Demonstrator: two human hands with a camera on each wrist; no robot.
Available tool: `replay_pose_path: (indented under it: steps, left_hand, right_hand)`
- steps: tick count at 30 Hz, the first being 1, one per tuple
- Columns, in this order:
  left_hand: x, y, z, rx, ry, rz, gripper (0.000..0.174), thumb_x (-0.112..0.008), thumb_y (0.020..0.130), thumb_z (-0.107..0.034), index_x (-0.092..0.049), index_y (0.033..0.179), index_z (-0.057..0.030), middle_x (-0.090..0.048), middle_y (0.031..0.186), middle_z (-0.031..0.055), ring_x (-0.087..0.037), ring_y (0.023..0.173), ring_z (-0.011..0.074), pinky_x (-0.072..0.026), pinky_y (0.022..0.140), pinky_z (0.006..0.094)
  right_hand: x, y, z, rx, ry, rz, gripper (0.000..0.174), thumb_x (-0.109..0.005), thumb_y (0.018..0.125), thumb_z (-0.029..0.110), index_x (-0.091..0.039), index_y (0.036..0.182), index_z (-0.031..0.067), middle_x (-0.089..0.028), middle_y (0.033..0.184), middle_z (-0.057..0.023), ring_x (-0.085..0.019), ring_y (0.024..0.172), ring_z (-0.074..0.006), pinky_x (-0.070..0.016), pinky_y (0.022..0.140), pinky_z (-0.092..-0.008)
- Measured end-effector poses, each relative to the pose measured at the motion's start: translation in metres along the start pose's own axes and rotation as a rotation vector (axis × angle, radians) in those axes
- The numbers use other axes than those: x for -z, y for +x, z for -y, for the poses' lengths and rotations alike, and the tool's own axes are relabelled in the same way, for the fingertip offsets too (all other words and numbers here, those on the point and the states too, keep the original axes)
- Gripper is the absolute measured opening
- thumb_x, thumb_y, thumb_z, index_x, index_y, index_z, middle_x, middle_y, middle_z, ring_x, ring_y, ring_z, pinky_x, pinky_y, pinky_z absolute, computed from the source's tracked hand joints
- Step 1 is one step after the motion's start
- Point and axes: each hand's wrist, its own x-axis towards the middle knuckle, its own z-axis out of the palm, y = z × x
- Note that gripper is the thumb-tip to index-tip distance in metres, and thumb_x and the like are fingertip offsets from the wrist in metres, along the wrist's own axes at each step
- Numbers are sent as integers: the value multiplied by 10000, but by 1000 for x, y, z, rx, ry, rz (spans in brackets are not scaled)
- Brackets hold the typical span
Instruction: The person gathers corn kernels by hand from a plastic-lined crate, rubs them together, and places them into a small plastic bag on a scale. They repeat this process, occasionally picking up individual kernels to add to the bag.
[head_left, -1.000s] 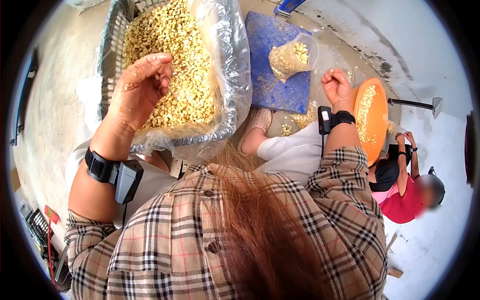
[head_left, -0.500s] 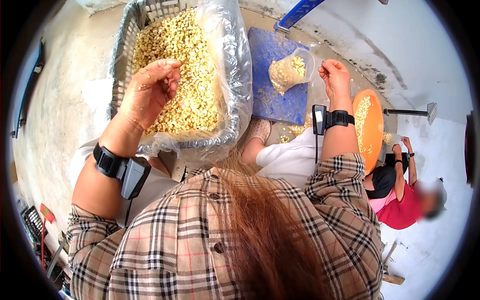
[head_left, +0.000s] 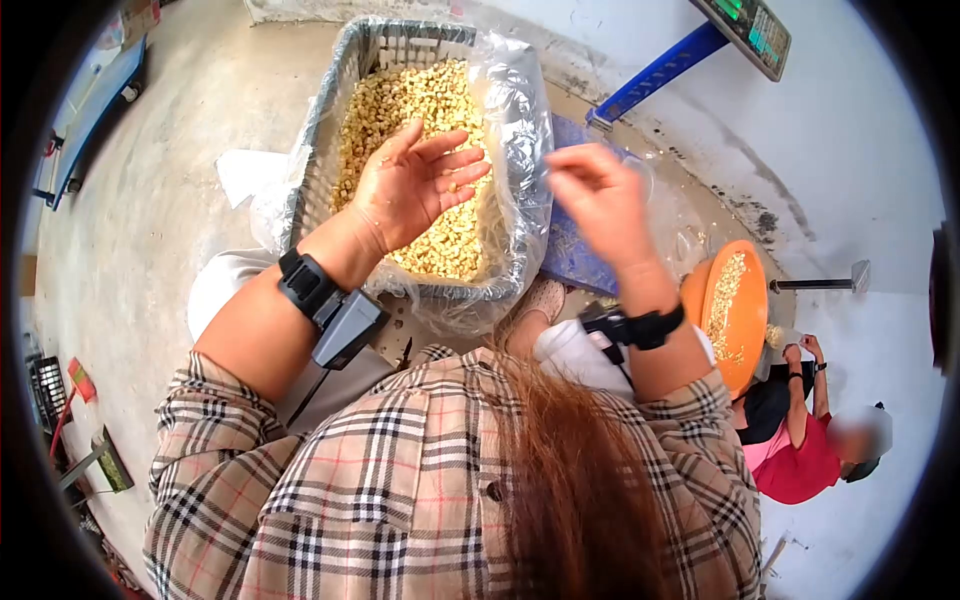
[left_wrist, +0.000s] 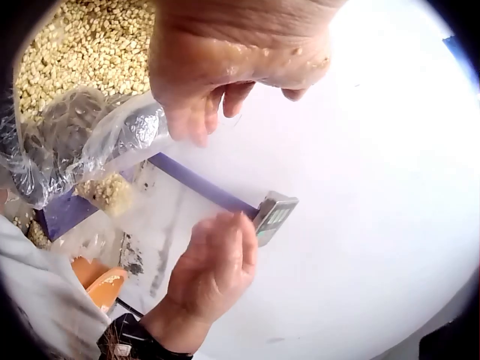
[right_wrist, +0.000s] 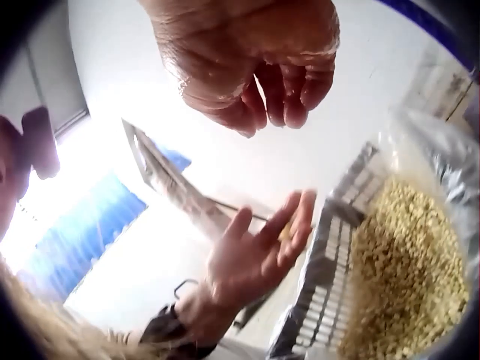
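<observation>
My left hand (head_left: 415,190) is held palm up over the crate, fingers spread and nearly straight, with a small yellow kernel (head_left: 453,186) lying on them. The right hand (head_left: 605,205), blurred in the head view, hovers right of the crate above the blue platform. In the right wrist view its fingers (right_wrist: 292,94) hang loosely bent with nothing visible between them. Pale yellow kernels (head_left: 410,95) fill much of the grey slatted crate (head_left: 300,190), which is lined with clear plastic (head_left: 520,110). A clear container of kernels (left_wrist: 109,193) shows in the left wrist view; my right hand mostly hides it in the head view.
A blue scale platform (head_left: 575,255) stands beside the crate, its blue post (head_left: 660,75) rising to a lit display (head_left: 755,35). An orange basin (head_left: 750,330) with kernels is farther right, near a seated person in red (head_left: 800,465). A white wall borders the right side.
My left hand has turned palm up and spread its fingers. The right hand has swung left, toward the left hand. The head view has shifted, so the crate sits lower and farther right.
</observation>
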Motion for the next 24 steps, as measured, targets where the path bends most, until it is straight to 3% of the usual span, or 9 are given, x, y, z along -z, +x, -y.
replay_pose_path:
  steps: [2, 4, 6, 7, 8, 10, 13, 16, 24]
  left_hand:
    - [5, 4, 3, 15, -49, 44, 544, -471, 868, -466, -507, 1138, 5, -571, 1069, 195, -577, 962, 281, -471, 829, 359]
    - [14, 7, 4, 33, -100, 112, 521, -494, 858, -467, -518, 1108, -10, -579, 1018, 192, -583, 905, 288, -474, 805, 368]
    - [21, 9, 6, 70, -160, 203, 504, -507, 853, -461, -520, 1097, -20, -580, 983, 191, -582, 855, 293, -478, 783, 375]
    - [17, 7, 7, 59, -165, 153, 515, -521, 844, -458, -510, 1119, -23, -577, 960, 196, -573, 830, 300, -468, 778, 382]
    - [7, 22, 20, 30, -115, 64, 527, -524, 842, -460, -500, 1147, -31, -574, 969, 186, -561, 863, 295, -448, 804, 377]
    - [6, 22, 23, 25, -80, 69, 542, -528, 839, -461, -488, 1172, -34, -569, 973, 175, -547, 892, 288, -429, 826, 371]
    - [6, 15, 20, 30, -49, 68, 537, -514, 849, -447, -448, 1237, -82, -532, 1065, 179, -522, 957, 284, -412, 856, 385]
    - [0, 9, 14, 54, -59, 114, 552, -496, 860, -440, -405, 1289, -105, -518, 1103, 185, -499, 1010, 287, -390, 896, 403]
    - [2, 14, 20, 9, 30, 143, 551, -475, 872, -434, -391, 1327, -136, -540, 1116, 128, -475, 1067, 270, -343, 955, 412]
  right_hand:
    - [-33, 4, 15, 86, -138, 109, 182, -652, 733, 63, -620, 909, 30, -582, 866, -73, -590, 671, -135, -486, 641, -247]
    - [-61, 3, 18, 106, -190, 143, 227, -656, 726, 47, -620, 950, 39, -548, 855, -56, -556, 648, -112, -464, 609, -229]
    - [-80, 4, 4, 146, -199, 103, 231, -665, 718, 62, -625, 945, 50, -541, 840, -71, -555, 635, -134, -467, 604, -237]
    - [-85, 4, -8, 202, -296, 87, 226, -666, 719, 74, -627, 940, 47, -530, 820, -80, -556, 632, -154, -471, 606, -258]
    - [-76, 8, -31, 174, -273, 71, 205, -663, 718, 77, -638, 920, 49, -530, 817, -82, -568, 653, -168, -475, 606, -280]
    - [-76, 9, -35, 128, -267, 71, 157, -642, 713, 71, -644, 869, 52, -545, 815, -96, -581, 683, -216, -480, 620, -311]
    - [-83, 11, -31, 238, -331, 29, 125, -618, 702, 61, -643, 824, 59, -560, 795, -108, -581, 713, -272, -484, 647, -342]
    - [-81, 11, -18, 149, -343, 58, 94, -570, 711, 57, -624, 788, 59, -565, 825, -126, -564, 789, -313, -474, 711, -378]
    - [-85, 9, -16, 99, -251, -37, 93, -589, 661, 12, -597, 750, 40, -583, 773, -114, -588, 714, -284, -482, 650, -357]
